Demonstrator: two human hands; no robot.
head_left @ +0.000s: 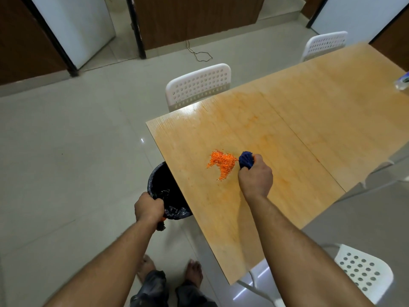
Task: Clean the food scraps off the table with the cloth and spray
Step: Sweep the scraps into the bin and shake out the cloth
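Wooden table (309, 111), orange scraps (222, 163) heaped, bunched blue cloth (246, 160) touching

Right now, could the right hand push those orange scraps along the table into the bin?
Probably yes. The right hand grips the cloth beside the scraps, with bare table up to the bin held at the edge by the left hand.

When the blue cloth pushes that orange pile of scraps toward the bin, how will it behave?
The orange scraps look like loose small grains, so they will probably scatter and spread rather than slide as one lump. They seem light; strays may trail behind the cloth. Orange smears on the table suggest they may also leave streaks.
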